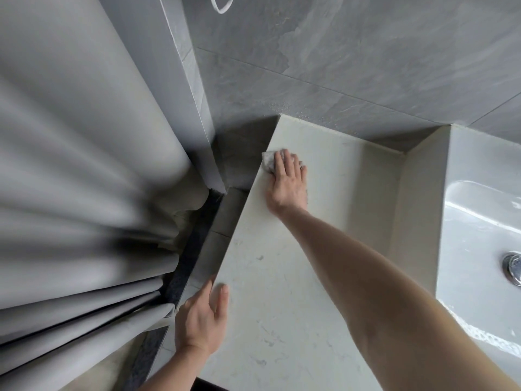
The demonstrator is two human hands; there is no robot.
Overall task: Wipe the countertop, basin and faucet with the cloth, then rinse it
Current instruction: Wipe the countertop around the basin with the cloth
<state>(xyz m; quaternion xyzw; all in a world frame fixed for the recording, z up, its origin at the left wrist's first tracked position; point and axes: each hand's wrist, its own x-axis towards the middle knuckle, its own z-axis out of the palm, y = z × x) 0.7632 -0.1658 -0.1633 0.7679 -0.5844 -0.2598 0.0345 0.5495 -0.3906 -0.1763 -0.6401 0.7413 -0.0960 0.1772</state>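
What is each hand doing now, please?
Left hand: open, resting on the countertop edge.
Right hand: open, pressing the cloth flat.

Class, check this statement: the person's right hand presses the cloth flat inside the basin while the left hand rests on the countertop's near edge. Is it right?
Not quite. In the head view the right hand presses the cloth on the countertop, near its far left corner, not inside the basin. The left hand does rest on the countertop's near edge.

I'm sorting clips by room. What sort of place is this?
Most likely a bathroom: a white ceramic basin with a chrome drain is set in a pale stone countertop, with grey wall tiles behind and a grey curtain alongside.
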